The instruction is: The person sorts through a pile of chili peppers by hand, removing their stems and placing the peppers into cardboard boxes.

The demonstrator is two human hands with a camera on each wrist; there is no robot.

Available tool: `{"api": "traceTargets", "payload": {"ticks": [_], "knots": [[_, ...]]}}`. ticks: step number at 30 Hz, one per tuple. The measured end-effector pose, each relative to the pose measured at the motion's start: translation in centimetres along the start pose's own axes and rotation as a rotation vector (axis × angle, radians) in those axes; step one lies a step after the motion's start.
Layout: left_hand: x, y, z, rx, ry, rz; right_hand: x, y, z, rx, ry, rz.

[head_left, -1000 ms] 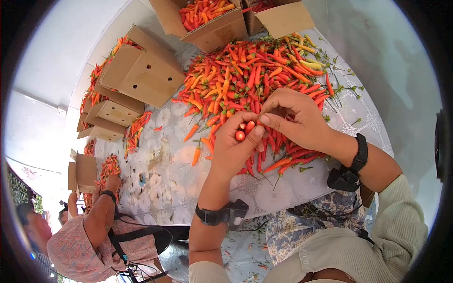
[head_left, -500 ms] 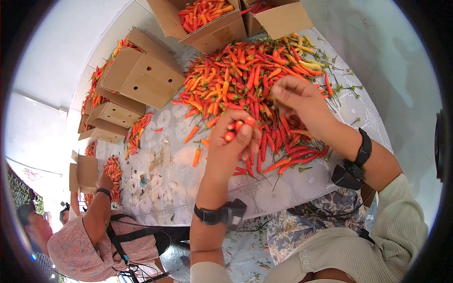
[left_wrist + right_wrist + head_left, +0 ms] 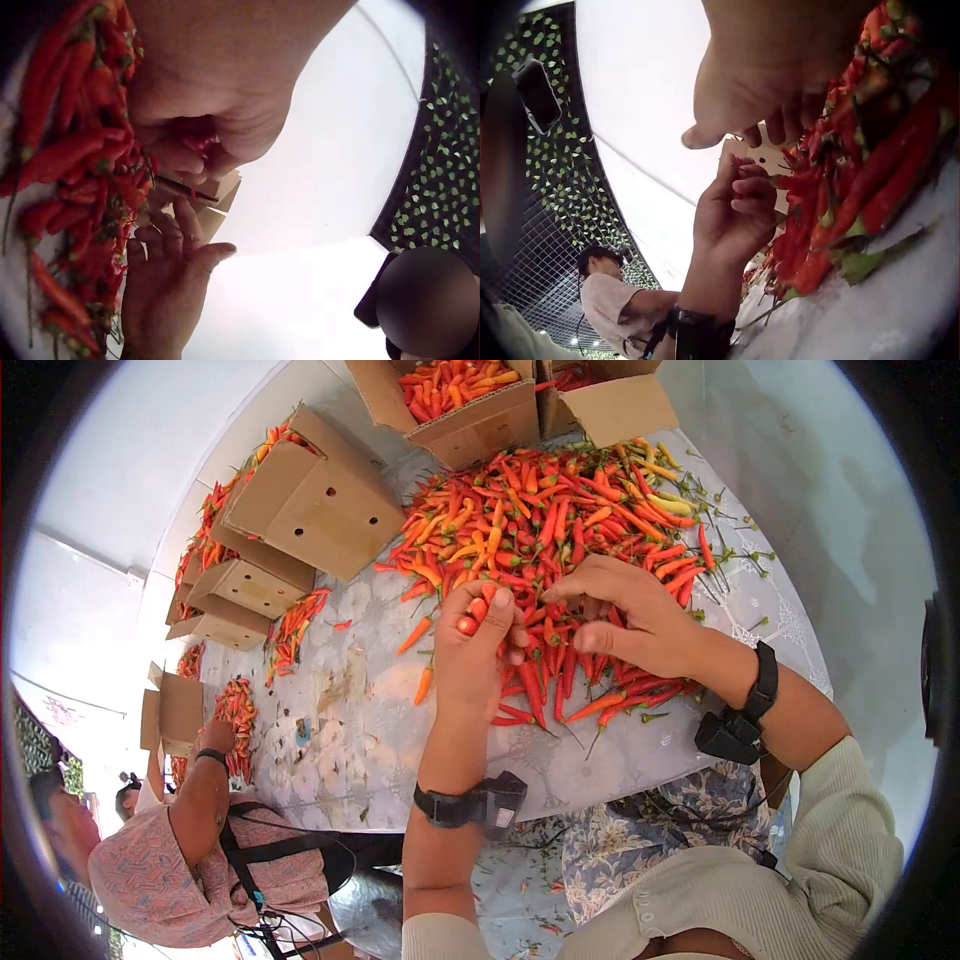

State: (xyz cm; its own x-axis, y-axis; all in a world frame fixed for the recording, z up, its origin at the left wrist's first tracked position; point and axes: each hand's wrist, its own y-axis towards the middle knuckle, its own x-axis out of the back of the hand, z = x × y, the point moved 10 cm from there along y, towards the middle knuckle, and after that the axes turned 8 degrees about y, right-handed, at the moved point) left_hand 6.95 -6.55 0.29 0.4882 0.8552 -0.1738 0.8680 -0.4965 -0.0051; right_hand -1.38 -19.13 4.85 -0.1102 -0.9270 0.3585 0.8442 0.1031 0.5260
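My left hand [image 3: 468, 660] is curled round several red chili peppers [image 3: 467, 625], whose pale, stemless ends show beside the thumb. To its right, my right hand [image 3: 640, 618] hovers over the pile of chilies [image 3: 540, 510], thumb and fingers spread apart with nothing between them. Seen from the left wrist, a bit of red chili [image 3: 196, 135] shows inside the left fist, and the right hand [image 3: 166, 300] faces it with fingers extended. In the right wrist view, the left hand [image 3: 735, 210] grips its chilies close beside the pile.
Cardboard boxes [image 3: 310, 510] line the table's far and left sides, and one back box [image 3: 480, 435] is filled with chilies. Loose green stems [image 3: 750, 555] lie along the right edge. Another person [image 3: 180, 870] works at a smaller chili heap [image 3: 237, 710] on the left.
The hands, together at first, have separated. The left hand moved left with its chilies; the right hand swung away to the right, then came back over the pile with its fingers spread.
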Motion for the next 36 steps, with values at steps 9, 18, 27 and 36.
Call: {"api": "traceTargets", "payload": {"ticks": [9,18,27,36], "knots": [[0.2,0.1,-0.2,-0.039,0.062,-0.021,-0.8,-0.1,-0.5,0.023,-0.069,0.005],[-3.7,-1.4,0.5,0.077,0.286,0.296,0.0,-0.5,-3.9,-0.306,0.670,-0.172],[-4.1,-1.5,0.5,0.000,0.276,0.302,1.3,-0.7,-2.6,-0.199,0.311,-0.235],[-4.0,-1.4,0.7,-0.008,0.338,0.254,2.1,-0.6,1.1,0.050,-0.165,-0.271]]}}
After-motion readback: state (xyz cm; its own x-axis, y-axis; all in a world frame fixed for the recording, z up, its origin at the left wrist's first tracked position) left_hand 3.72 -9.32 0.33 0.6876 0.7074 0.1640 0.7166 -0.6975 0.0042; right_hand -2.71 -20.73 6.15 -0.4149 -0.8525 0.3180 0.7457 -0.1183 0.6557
